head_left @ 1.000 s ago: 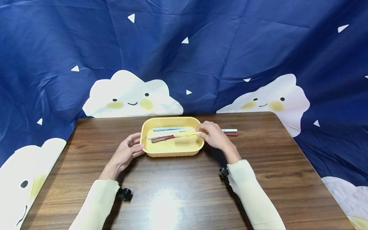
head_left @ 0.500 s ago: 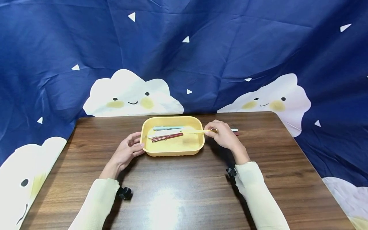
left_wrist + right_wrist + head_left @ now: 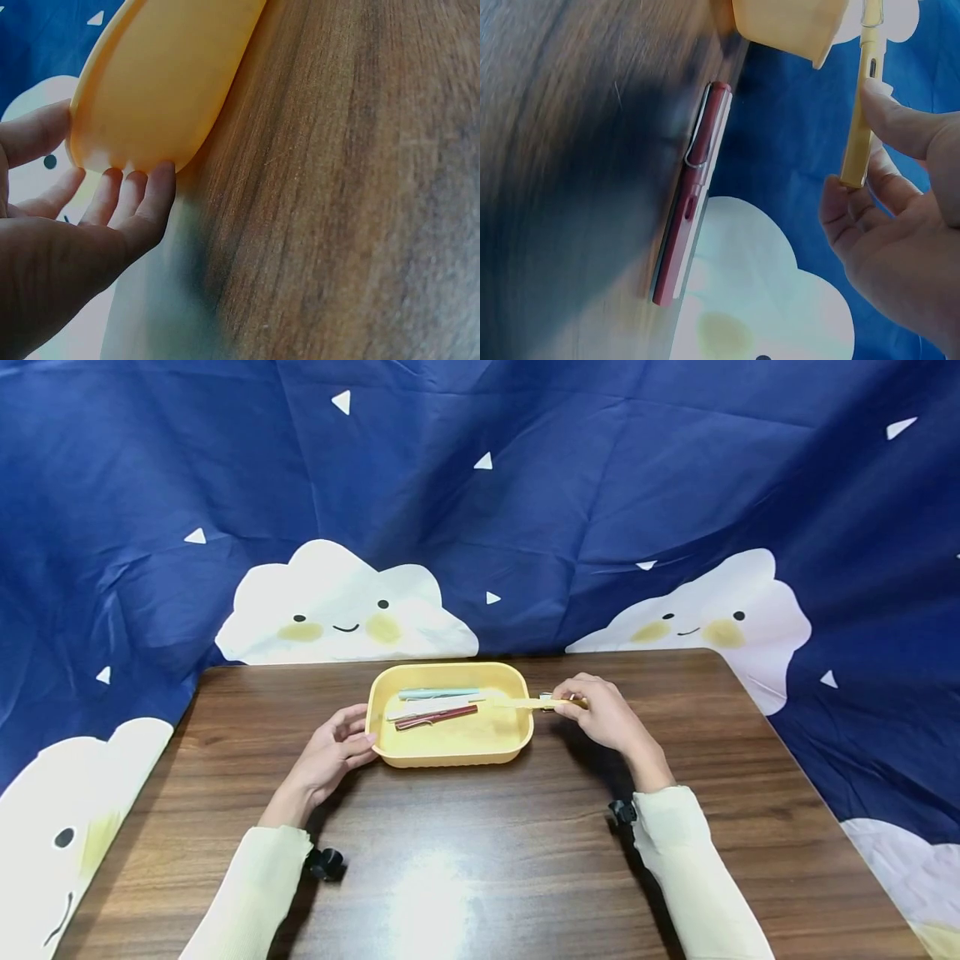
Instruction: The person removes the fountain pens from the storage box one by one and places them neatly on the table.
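In the head view, a yellow tray (image 3: 450, 758) holds a light blue pen (image 3: 438, 694), a white pen (image 3: 427, 708) and a dark red pen (image 3: 437, 717). My left hand (image 3: 333, 753) rests its fingertips against the tray's left end; the left wrist view shows the fingers (image 3: 156, 199) spread along the outer wall. Between thumb and fingers, my right hand (image 3: 603, 714) pinches a yellow pen (image 3: 865, 105) by one end. The pen's other end reaches over the tray's right rim.
On the tabletop (image 3: 480, 843), a second dark red pen (image 3: 694, 199) lies beside a white pen (image 3: 714, 154), right of the tray. In the head view my right hand mostly covers them. A blue curtain (image 3: 480, 527) with clouds hangs behind.
My right hand has drawn the yellow pen rightward, from above the other pens to across the tray's right rim. The left hand and the tray have stayed in place.
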`<move>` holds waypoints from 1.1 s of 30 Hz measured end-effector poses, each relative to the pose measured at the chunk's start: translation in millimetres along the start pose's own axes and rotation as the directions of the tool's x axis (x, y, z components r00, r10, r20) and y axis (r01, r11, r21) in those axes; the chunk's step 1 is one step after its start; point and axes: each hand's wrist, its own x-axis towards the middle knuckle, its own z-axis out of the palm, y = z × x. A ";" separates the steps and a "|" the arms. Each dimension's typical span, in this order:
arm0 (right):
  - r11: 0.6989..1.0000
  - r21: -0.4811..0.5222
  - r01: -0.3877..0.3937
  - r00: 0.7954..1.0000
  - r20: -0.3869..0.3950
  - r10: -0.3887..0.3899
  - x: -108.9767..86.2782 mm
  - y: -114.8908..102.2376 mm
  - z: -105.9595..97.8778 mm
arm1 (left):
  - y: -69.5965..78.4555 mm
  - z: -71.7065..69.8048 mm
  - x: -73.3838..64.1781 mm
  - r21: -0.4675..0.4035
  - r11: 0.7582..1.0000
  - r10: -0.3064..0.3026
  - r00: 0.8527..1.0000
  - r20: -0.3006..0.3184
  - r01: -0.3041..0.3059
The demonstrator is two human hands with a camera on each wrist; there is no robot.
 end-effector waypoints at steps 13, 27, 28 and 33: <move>1.000 -0.006 -0.005 0.999 -0.036 0.004 -12.2 8.5 -7.5 | 1.4 -0.4 -0.2 0.001 1.000 0.004 1.000 -0.001 -0.004; 0.999 -0.032 -0.029 0.999 -0.033 0.028 -25.9 27.6 -16.1 | 2.4 -0.1 -1.4 0.005 1.000 0.003 1.000 0.002 -0.003; 0.999 -0.033 -0.031 0.999 -0.034 0.030 -26.4 28.9 -17.2 | 2.5 0.0 -1.4 0.005 1.000 0.002 1.000 0.002 -0.002; 0.998 -0.054 -0.039 0.999 -0.038 0.037 -29.6 36.4 -21.7 | 2.2 -0.2 -1.4 0.009 1.000 0.009 1.000 0.004 -0.009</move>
